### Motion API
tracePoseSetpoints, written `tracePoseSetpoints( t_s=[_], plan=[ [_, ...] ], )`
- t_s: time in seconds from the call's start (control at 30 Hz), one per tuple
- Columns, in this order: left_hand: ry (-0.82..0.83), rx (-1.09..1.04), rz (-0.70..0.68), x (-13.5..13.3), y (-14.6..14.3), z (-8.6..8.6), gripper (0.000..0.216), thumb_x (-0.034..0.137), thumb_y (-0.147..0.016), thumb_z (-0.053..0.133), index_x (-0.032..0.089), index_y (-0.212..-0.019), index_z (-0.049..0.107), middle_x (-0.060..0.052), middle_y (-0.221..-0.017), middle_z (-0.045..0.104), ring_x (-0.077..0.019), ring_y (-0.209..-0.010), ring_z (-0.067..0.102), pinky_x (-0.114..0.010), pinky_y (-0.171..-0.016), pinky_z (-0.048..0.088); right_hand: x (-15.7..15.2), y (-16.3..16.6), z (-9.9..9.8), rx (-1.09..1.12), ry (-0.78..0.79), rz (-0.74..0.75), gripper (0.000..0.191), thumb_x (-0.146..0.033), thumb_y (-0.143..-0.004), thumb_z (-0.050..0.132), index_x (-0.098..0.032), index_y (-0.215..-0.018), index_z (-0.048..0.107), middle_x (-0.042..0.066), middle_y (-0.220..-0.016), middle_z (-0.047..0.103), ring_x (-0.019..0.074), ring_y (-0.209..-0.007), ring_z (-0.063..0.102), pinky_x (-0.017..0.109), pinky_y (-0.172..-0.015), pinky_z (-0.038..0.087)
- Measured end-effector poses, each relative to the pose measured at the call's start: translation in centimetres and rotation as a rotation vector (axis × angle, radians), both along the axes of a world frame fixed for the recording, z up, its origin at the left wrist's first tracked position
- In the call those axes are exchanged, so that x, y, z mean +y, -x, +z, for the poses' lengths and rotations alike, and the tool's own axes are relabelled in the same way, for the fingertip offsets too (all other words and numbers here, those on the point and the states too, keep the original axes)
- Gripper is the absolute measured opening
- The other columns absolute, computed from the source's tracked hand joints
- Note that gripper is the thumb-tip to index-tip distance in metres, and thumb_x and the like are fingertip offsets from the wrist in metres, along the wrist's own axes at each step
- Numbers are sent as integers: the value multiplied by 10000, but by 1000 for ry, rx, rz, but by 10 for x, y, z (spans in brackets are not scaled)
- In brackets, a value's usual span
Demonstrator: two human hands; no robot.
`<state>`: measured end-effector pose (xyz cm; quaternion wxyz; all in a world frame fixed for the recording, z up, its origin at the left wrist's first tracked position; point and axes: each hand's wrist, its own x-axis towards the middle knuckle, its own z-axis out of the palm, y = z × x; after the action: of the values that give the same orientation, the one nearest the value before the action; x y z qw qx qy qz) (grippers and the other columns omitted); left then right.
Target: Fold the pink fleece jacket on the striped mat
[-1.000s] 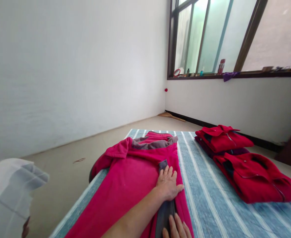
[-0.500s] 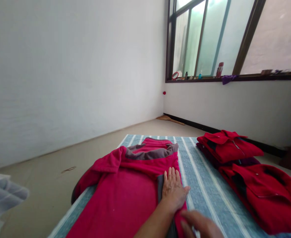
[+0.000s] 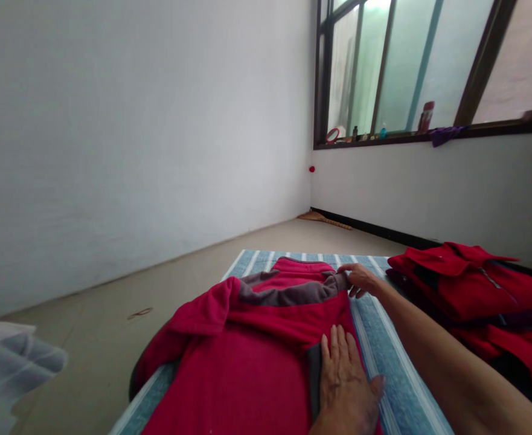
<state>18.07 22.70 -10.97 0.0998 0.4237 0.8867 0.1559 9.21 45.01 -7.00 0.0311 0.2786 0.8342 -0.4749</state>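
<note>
A pink-red fleece jacket (image 3: 256,344) with a grey collar band lies spread on a blue striped cloth (image 3: 386,350). One sleeve hangs off the cloth's left edge. My left hand (image 3: 346,386) lies flat, fingers together, on the jacket's right edge beside a dark grey strip. My right hand (image 3: 360,279) reaches forward from the lower right. Its fingers pinch the right end of the grey collar at the jacket's far corner.
Folded red jackets (image 3: 465,281) are stacked on the cloth at the right, close to my right forearm. A white translucent bag (image 3: 12,362) sits at the lower left. Bare floor lies to the left, and a window sill (image 3: 429,136) with small bottles runs above.
My right hand has gone from the near edge up to the jacket's far collar and taken hold of it. My left hand has stayed flat on the jacket. The view shifted a little.
</note>
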Motion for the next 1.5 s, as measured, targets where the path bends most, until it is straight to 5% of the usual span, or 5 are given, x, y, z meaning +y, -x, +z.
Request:
tracePoseSetpoints(
  t_s=[0.27, 0.4, 0.73, 1.0, 1.5],
  plan=[
    [6, -35, 6, 1, -1, -1, 819, 649, -878, 306, 90, -1464, 184, -115, -1534, 51, -292, -1413, 7, -485, -1172, 73, 21, 11, 14, -183, 122, 195, 228, -221, -776, 514, -165, -986, 582, 49, -657, 665, 212, -601, 687, 334, -553, 570],
    [18, -3, 5, 2, -1, -3, 813, 631, -882, 321, 74, -1463, 207, -122, -1533, 72, -317, -1413, 53, -491, -1172, 103, 25, 13, 15, -277, 116, 231, 260, -362, -845, 467, -145, -884, 604, 81, -685, 677, 220, -661, 694, 352, -584, 575],
    [16, 3, 3, 4, -2, -6, 822, 628, -887, 315, 44, -1456, 214, -160, -1529, 87, -323, -1412, 50, -508, -1167, 94, 25, 34, 24, -340, -172, 271, 123, -190, -742, 662, -126, -824, 596, 40, -572, 630, 211, -551, 654, 349, -532, 546],
    [21, -27, -50, 3, 0, -1, 799, 608, -880, 366, 56, -1448, 256, -159, -1527, 99, -325, -1411, 38, -530, -1159, 74, 10, 49, 23, -6, -551, 255, 190, -320, -866, 603, -135, -907, 620, 23, -952, 625, 161, -847, 601, 323, -732, 514],
    [37, -22, -54, 5, -1, -2, 797, 603, -887, 353, 49, -1449, 240, -169, -1524, 82, -310, -1410, 11, -525, -1159, 43, 21, 52, 3, -51, -624, 364, 246, -356, -894, 566, -140, -1002, 611, 33, -982, 630, 160, -840, 615, 337, -738, 526]
  ],
)
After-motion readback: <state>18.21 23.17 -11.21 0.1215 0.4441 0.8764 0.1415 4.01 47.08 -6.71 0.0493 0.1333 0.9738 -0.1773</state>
